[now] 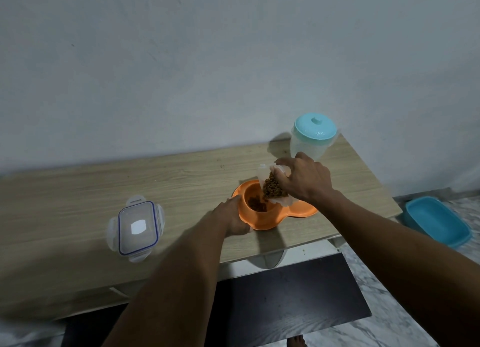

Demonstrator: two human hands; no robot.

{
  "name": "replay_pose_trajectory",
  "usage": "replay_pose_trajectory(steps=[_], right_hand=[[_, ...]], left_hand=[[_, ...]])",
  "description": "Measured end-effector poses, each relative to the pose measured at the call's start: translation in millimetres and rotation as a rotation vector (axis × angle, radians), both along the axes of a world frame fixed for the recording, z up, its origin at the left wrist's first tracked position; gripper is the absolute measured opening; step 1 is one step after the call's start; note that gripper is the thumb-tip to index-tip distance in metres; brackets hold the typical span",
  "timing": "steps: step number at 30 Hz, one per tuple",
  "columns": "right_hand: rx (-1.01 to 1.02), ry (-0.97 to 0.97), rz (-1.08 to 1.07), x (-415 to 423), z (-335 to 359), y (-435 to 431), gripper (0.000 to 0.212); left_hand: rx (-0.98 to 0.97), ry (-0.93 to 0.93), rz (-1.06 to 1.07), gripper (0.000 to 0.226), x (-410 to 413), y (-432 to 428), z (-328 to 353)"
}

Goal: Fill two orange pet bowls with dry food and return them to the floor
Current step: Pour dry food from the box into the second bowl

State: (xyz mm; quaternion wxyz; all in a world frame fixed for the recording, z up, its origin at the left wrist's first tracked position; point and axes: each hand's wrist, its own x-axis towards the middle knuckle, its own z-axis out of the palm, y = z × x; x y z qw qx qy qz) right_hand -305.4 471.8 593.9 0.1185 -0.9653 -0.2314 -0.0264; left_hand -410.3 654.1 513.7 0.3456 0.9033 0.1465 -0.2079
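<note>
**A:** On the worktop [104,188], what am I looking at?

**B:** From my feed, the orange bowl unit [262,216] sits near the front edge, two wells joined in one piece by the look of it. My right hand [306,180] is clenched around a clear container [275,185] tipped over the bowl's left well, and dry food [271,187] is sliding toward its mouth. Some kibble [257,205] already lies in that well. My left hand [233,218] grasps the bowl's left rim, steadying it.

**A:** How do I pour well from here?

**B:** I'd keep the container's mouth low and centred over the well, and tilt it slowly so the food trickles instead of dumping. The left hand should hold the rim firm, since the bowl is light plastic and likely to skid. The bowl's right well is hidden under my right hand and the container, so I can't tell whether it holds anything; I judge it comes next.

**A:** Anything else around the bowl?

**B:** The container's lid [137,226] lies flat well to the bowl's left. A jar with a teal lid [313,136] stands behind the bowl, by the wall. A blue tray [439,222] rests on the floor to the bowl's right, beyond the worktop's end. Floor return is not yet done
</note>
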Motion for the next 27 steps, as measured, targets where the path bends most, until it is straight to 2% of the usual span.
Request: replay_pose_trajectory(steps=[7, 14, 17, 21, 23, 25, 27], right_hand=[[0.044, 0.029, -0.029, 3, -1, -5, 0.05], [0.171, 0.112, -0.116, 8, -4, -15, 0.053], [0.354, 0.23, -0.18, 9, -6, -19, 0.053], [0.694, 0.465, -0.317, 5, -10, -23, 0.046], [0.852, 0.622, -0.379, -1, -12, -22, 0.04], [0.976, 0.764, -0.433, -8, -16, -18, 0.036], [1.077, 0.864, -0.441, -16, -21, -8, 0.03]], left_hand=[[0.007, 0.021, -0.005, 0.101, -1, -1, 2], [0.011, 0.046, -0.012, 0.099, 0, 1, 2], [-0.038, 0.047, 0.011, 0.097, 2, 1, 4], [-0.193, 0.034, 0.092, 0.091, 5, 1, 5], [-0.201, 0.015, 0.139, 0.072, 4, 1, 6], [-0.129, -0.079, 0.229, 0.049, 3, 2, 13], [-0.111, -0.171, 0.362, 0.052, 3, 5, 24]])
